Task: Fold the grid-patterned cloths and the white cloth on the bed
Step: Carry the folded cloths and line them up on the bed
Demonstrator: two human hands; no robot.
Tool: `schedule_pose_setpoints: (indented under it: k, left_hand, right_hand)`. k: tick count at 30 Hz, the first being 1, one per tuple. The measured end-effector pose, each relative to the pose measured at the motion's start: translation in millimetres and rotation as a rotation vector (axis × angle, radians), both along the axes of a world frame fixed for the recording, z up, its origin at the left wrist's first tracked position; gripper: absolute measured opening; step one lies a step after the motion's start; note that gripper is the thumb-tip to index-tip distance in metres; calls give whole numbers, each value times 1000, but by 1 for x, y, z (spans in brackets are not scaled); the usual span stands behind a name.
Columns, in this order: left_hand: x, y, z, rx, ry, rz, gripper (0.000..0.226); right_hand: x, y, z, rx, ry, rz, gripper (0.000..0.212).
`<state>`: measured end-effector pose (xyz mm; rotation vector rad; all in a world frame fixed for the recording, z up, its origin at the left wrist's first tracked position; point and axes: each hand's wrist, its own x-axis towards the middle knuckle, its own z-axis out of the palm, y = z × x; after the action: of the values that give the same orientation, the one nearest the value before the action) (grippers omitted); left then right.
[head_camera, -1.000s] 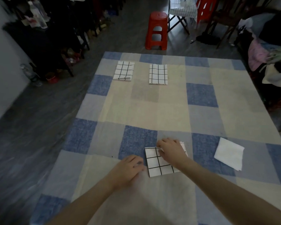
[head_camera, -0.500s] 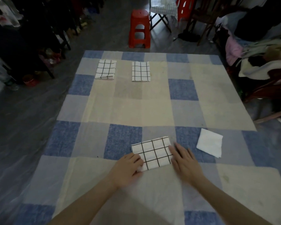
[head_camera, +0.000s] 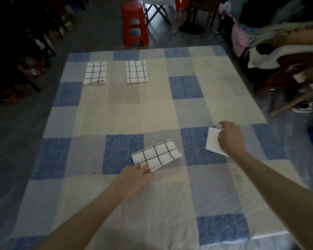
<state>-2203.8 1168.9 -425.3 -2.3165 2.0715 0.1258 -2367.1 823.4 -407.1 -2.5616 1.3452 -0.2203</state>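
Note:
A folded grid-patterned cloth (head_camera: 156, 155) lies near the front of the checked bed cover (head_camera: 152, 109). My left hand (head_camera: 135, 175) pinches its near left corner, and that edge is slightly lifted. To the right lies a white cloth (head_camera: 212, 141). My right hand (head_camera: 229, 138) rests over its right side with fingers curled at its far top corner; whether it grips the cloth is unclear. Two more folded grid-patterned cloths lie at the far side, one on the left (head_camera: 96, 73) and one beside it (head_camera: 136, 71).
A red plastic stool (head_camera: 135, 24) stands on the floor beyond the bed. Clothes are piled on chairs (head_camera: 278, 47) at the right edge. Dark furniture and clutter (head_camera: 20, 51) line the left. A shoe (head_camera: 303, 107) lies on the floor at right.
My right hand left the near grid cloth and moved right onto the white cloth. My left hand now pinches the grid cloth's corner. The camera view shifted.

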Motion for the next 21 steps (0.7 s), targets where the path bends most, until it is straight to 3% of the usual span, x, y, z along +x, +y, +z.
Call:
schedule_pose_setpoints:
  k: [3, 5, 8, 11, 15, 21]
  left_hand:
    - [4, -1, -1, -67, -8, 22, 25]
    - [5, 0, -2, -152, -10, 52, 8]
    - [1, -4, 5, -244, 13, 88, 28]
    - [-13, -21, 24, -416, 55, 136, 24]
    - [-33, -72, 50, -575, 196, 188, 14]
    - [-113, -179, 94, -586, 327, 70, 25]
  right_hand:
    - [2, -17, -1, 152, 326, -19, 47]
    - [1, -23, -2, 167, 398, -32, 42]
    - [3, -26, 0, 138, 360, -65, 28]
    - [-4, -27, 10, 207, 268, -89, 11]
    - [-37, -26, 33, 285, 118, -45, 12]
    - [-140, -41, 74, 277, 9, -17, 15]
